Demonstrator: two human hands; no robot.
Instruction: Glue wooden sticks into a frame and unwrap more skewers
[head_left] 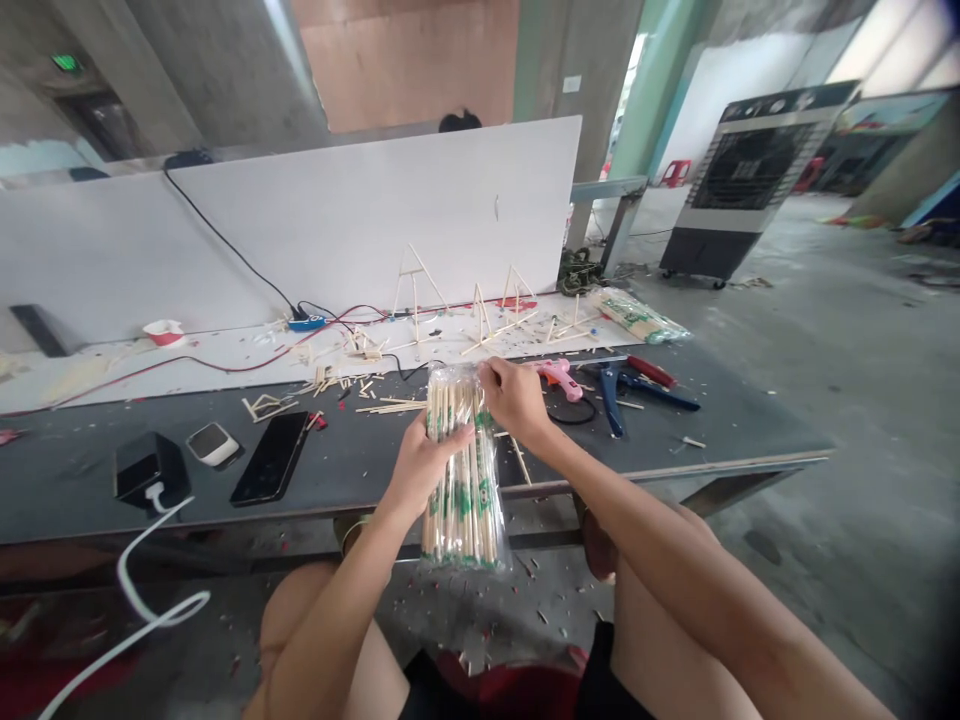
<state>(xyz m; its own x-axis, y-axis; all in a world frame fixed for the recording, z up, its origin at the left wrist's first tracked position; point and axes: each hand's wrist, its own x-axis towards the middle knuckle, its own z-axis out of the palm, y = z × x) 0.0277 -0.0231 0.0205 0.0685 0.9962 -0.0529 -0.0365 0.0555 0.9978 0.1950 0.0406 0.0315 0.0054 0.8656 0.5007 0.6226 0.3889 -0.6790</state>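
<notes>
Room: stretched out in bare concrete, with a cooler (750, 180) parked at right.
Bench (750, 420): ran dark and littered below a white board (360, 210).
Pack (469, 500): was held up at the bench's front edge, between both hands, with lower end over the floor.
Left hand (429, 460): gripped the pack around its left side, with thumb across the front.
Right hand (517, 395): pinched at the pack's top right corner, with fingers curled in; could not tell how much was caught.
Wrap (456, 376): seemed to be the step in hand, judging by fingers at its top end; could not tell if open or sealed.
Sticks (450, 500): stood bundled inside; likely called for a firm left hold and gentle right fingertip work next, to avoid a spill.
Frames (415, 305): stood near the board.
Glue gun (564, 380): lay just beyond the right hand, partly hidden.
Cutter (611, 400): lay right of the gun.
Phone (271, 460): lay well left of the pack.
</notes>
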